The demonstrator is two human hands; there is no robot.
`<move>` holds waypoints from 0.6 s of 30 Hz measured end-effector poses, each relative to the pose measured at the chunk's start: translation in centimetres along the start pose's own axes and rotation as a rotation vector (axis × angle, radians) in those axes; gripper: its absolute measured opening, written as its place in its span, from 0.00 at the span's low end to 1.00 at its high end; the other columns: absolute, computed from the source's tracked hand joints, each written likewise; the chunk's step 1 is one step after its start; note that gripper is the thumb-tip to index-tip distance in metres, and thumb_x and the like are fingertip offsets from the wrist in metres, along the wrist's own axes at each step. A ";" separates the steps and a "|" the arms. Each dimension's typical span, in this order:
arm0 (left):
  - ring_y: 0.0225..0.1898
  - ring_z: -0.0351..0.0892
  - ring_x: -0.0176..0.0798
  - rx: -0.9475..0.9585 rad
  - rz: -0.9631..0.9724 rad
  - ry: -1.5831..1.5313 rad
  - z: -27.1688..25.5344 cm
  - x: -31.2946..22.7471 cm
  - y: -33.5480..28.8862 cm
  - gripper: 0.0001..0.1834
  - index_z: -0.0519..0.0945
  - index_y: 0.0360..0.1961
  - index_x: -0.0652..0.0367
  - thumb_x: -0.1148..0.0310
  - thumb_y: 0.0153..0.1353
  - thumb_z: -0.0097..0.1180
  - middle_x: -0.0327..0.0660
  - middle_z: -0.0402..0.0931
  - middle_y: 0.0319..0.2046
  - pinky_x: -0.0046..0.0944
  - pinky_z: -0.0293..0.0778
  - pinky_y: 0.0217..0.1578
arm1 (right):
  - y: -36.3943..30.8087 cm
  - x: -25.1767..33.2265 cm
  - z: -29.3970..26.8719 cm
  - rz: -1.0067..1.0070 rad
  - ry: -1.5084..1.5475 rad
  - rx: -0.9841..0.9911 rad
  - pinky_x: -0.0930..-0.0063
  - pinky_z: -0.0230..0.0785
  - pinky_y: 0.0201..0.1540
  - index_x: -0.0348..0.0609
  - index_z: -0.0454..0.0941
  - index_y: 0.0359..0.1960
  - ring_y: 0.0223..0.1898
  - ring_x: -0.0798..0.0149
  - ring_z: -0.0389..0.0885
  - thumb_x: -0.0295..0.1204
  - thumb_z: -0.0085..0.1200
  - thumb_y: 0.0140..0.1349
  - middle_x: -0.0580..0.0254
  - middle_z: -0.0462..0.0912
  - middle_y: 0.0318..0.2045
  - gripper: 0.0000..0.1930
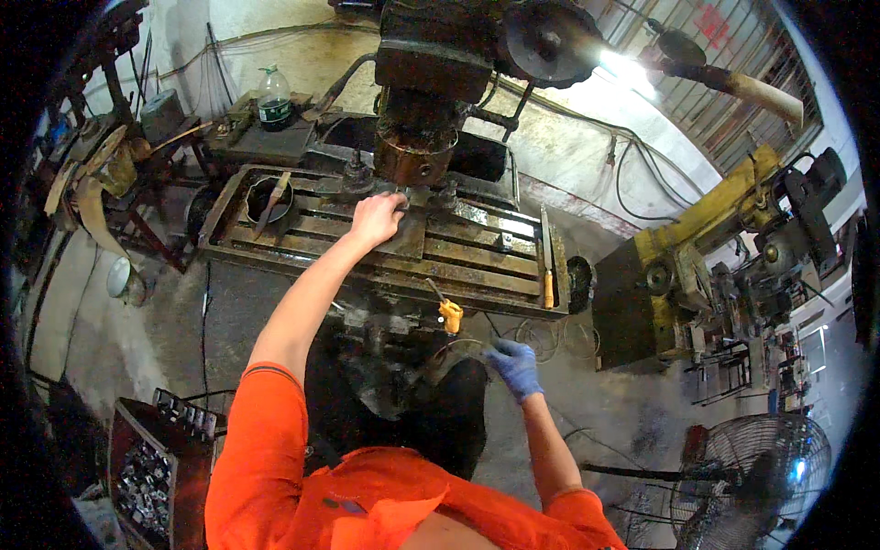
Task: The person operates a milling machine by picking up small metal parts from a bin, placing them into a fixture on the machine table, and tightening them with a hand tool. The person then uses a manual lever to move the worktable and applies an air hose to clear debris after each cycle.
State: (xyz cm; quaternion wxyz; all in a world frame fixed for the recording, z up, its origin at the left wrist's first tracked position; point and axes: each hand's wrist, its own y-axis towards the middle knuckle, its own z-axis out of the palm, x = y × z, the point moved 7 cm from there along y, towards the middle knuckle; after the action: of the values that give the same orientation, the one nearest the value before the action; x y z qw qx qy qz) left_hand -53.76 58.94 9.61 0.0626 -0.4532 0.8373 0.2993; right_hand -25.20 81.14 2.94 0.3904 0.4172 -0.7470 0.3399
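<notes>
1. Blue-gloved, my right hand [515, 368] sits by the handwheel [458, 342] in front of the slotted table [458, 262]; from here I can't tell if it grips.
2. My bare left hand [376, 221] reaches beneath the spindle [417, 154], fingers curled, their hold hidden.

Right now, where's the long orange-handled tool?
Head view, right of centre: the long orange-handled tool lies along the right end of the slotted machine table, above and to the right of the gloved right hand in the picture.
</notes>
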 end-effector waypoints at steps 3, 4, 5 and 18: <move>0.33 0.76 0.51 -0.019 -0.039 0.009 0.2 0.3 -0.1 0.15 0.77 0.38 0.52 0.64 0.47 0.57 0.46 0.77 0.30 0.47 0.72 0.35 | -1.0 -1.2 -3.9 0.085 0.007 -0.065 0.79 0.68 0.33 0.29 0.77 0.36 0.28 0.73 0.75 0.30 0.61 0.49 0.58 0.81 0.28 0.16; 0.32 0.77 0.51 -0.049 -0.045 -0.015 0.1 0.4 -0.2 0.14 0.77 0.38 0.52 0.64 0.48 0.56 0.46 0.77 0.29 0.48 0.72 0.34 | -1.0 -1.3 -5.4 0.094 -0.056 -0.085 0.80 0.68 0.33 0.30 0.78 0.36 0.28 0.74 0.74 0.29 0.61 0.49 0.59 0.81 0.28 0.15; 0.31 0.77 0.51 -0.075 -0.060 -0.034 -0.1 0.7 -0.3 0.14 0.77 0.38 0.52 0.64 0.48 0.56 0.46 0.77 0.29 0.48 0.72 0.33 | -0.9 -1.0 -6.8 0.079 -0.124 -0.096 0.80 0.68 0.33 0.30 0.78 0.35 0.27 0.75 0.74 0.29 0.61 0.48 0.60 0.81 0.27 0.15; 0.36 0.77 0.51 0.056 -0.408 0.003 0.6 2.3 0.8 0.23 0.74 0.44 0.55 0.61 0.45 0.60 0.48 0.77 0.33 0.47 0.73 0.36 | -1.3 22.0 -17.6 -0.758 -0.336 -0.445 0.75 0.68 0.43 0.36 0.77 0.41 0.37 0.69 0.76 0.27 0.57 0.51 0.59 0.80 0.36 0.15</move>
State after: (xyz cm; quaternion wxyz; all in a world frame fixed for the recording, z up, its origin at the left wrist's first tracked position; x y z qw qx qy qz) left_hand -55.81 57.88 8.62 0.1332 -0.6120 0.7362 0.2564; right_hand -26.40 87.43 30.41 0.4407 0.6160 -0.6495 -0.0673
